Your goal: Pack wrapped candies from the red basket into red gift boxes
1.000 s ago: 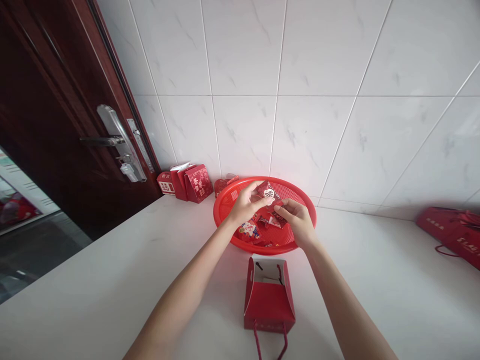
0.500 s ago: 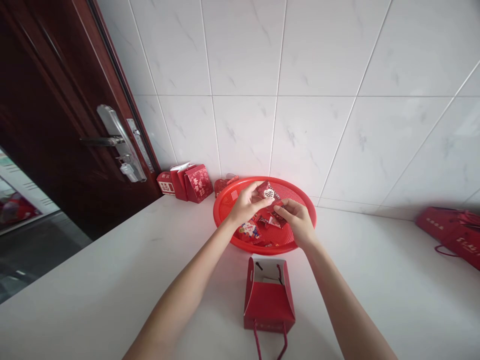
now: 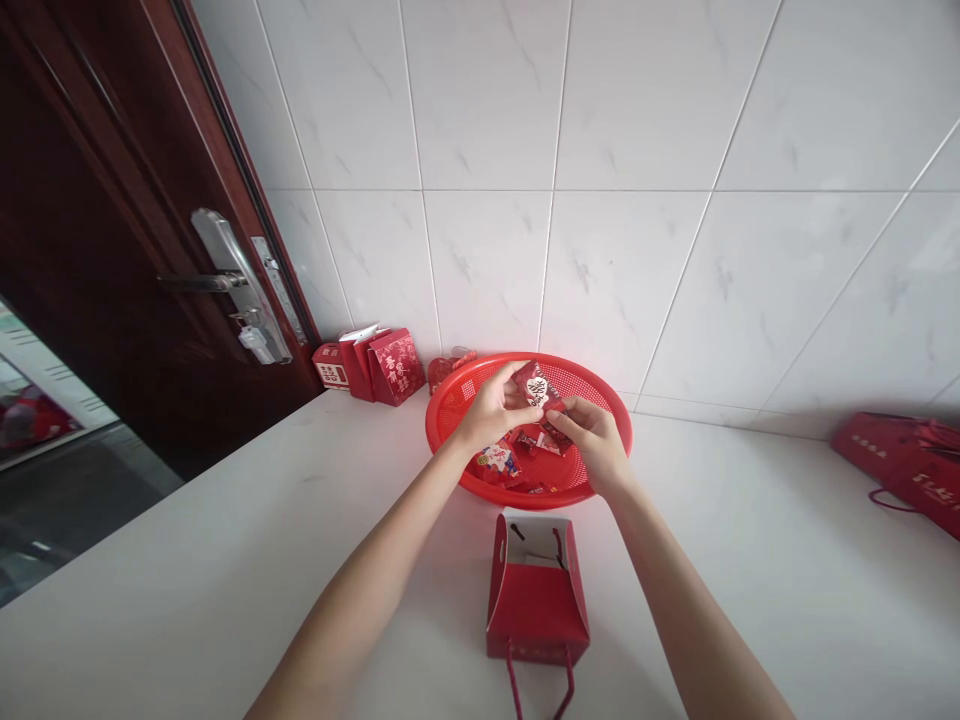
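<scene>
Above the red basket (image 3: pixel 452 408), the left hand's (image 3: pixel 489 410) fingers are grasping the wrapped packet (image 3: pixel 535 388), the thumb now sitting lower and baring more print, while the right hand's (image 3: pixel 598 440) fingers are pinching its edge, so the handling is continuing there.

Heart packet (image 3: pixel 535 391): dark characters on white, too small to read; twelve o'clock in the basket (image 3: pixel 529 499).
Patterned box (image 3: pixel 397 367): white Chinese characters, seemingly 吾家有囍; basket's ten o'clock.
Small box (image 3: pixel 331 369): 囍, apparently; nine-thirty.
Red bag (image 3: pixel 900 470): gold characters, illegible; three o'clock.
Corded box (image 3: pixel 538 605): blurred lettering; six o'clock.
</scene>
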Demonstrator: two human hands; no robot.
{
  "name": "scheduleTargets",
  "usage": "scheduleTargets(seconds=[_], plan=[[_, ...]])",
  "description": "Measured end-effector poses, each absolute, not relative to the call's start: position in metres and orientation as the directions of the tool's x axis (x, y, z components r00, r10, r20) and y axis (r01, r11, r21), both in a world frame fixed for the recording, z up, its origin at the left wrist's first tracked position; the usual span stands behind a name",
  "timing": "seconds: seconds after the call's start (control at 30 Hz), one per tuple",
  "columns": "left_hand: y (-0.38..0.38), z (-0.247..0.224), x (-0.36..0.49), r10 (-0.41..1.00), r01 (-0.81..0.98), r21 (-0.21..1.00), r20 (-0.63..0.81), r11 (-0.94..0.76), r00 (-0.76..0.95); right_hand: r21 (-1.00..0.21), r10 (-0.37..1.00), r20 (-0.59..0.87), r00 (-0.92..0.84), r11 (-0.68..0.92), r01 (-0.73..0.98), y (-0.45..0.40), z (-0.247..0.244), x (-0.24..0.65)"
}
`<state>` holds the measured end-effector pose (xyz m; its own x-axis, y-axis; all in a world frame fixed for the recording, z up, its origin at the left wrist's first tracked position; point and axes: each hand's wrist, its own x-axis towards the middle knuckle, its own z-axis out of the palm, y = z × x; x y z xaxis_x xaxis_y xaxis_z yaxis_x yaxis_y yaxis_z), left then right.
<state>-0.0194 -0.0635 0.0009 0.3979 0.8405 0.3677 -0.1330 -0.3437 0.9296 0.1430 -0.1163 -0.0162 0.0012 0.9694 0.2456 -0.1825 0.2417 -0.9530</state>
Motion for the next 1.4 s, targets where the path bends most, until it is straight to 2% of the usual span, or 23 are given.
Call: scheduleTargets(seconds=[1.0,1.4], plan=[[-0.065,0.001,-0.0196,0.854,-0.102,0.942,0.332,-0.318,0.4,-0.94,0.941,0.301,0.153,0.32,-0.121,-0.1156,-0.0186,0.1423],[-0.0636,-0.0006,-0.0199,0.83,-0.034,0.924,0.359,-0.381,0.428,-0.937,0.932,0.313,0.182,0.334,-0.099,-0.1166,-0.0174,0.1424]])
